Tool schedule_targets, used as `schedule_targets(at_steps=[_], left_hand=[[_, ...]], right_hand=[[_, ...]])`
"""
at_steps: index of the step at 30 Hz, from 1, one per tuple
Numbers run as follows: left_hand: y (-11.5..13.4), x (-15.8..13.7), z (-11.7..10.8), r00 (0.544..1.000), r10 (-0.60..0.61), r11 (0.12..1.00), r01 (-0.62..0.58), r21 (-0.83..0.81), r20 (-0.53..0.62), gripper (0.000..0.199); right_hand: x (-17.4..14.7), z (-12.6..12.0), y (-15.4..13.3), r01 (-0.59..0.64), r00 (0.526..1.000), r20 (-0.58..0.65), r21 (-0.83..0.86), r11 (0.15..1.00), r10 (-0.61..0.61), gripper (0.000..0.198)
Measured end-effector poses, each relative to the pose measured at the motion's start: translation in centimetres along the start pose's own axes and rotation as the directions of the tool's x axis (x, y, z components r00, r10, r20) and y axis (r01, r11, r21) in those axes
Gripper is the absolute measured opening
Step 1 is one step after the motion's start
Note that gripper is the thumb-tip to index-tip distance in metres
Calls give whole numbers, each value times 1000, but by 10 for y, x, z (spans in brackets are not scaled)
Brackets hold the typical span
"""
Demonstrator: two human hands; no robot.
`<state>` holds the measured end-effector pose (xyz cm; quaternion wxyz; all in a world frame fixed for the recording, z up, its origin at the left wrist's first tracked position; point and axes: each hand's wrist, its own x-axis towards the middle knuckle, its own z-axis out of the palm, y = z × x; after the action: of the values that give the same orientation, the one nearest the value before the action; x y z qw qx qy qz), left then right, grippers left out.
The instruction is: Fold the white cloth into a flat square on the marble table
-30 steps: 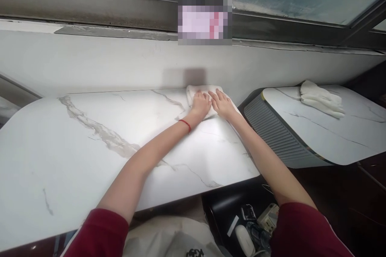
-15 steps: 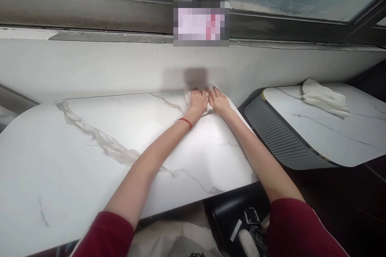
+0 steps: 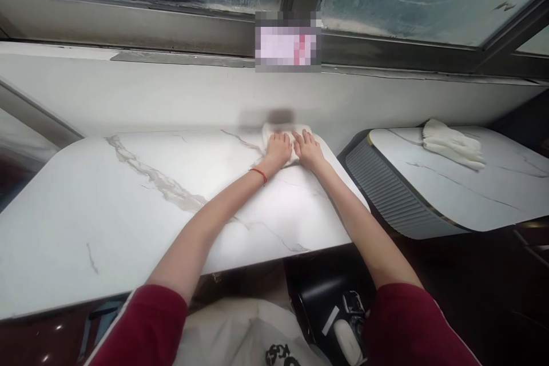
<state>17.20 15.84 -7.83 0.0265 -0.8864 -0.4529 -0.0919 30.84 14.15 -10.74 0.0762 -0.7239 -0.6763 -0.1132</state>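
Note:
A white cloth (image 3: 268, 131) lies bunched at the back right part of a white marble-patterned tabletop (image 3: 141, 229), close to the wall. My left hand (image 3: 278, 150), with a red cord bracelet at its wrist, presses down on it with fingers close together and curled into the fabric. Beside it my right hand (image 3: 307, 150) rests on the cloth's right portion, palm down, fingers spread a little. Part of the cloth is hidden under both hands.
A second marble-patterned table (image 3: 429, 177) with a ribbed side stands to the right, bearing another white cloth (image 3: 452, 144). Behind are a pale wall (image 3: 193, 91) and a window frame. Below the near edge, a black surface (image 3: 315, 286) holds a white rounded object (image 3: 346, 340).
The view has shifted, showing more of the near edge and floor. Both hands have slid slightly on the tabletop with the cloth, and more of the cloth shows behind the fingers.

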Motion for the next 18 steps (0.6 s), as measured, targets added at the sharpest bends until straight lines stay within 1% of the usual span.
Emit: schedule_targets(at_steps=[4, 8, 11, 14, 16, 18], left_hand=[[-2, -36, -6, 998, 53, 997, -52, 57, -30, 52], [3, -78, -15, 996, 93, 987, -91, 133, -12, 53], [11, -115, -22, 992, 126, 976, -127, 174, 17, 55], [22, -160, -26, 983, 176, 956, -182, 230, 47, 51], [27, -188, -27, 963, 265, 921, -268, 283, 50, 47], [29, -210, -29, 947, 315, 892, -318, 322, 64, 46]], right_hand=[[-28, -4, -10, 59, 998, -40, 33, 998, -57, 57], [-66, -11, -20, 135, 988, -79, -8, 991, -135, 57], [-106, -23, -31, 185, 977, -97, -55, 981, -190, 56], [-153, -39, -48, 224, 962, -134, -122, 967, -240, 55], [-183, -51, -59, 242, 950, -153, -185, 952, -271, 53], [-203, -60, -68, 269, 936, -165, -230, 935, -310, 52]])
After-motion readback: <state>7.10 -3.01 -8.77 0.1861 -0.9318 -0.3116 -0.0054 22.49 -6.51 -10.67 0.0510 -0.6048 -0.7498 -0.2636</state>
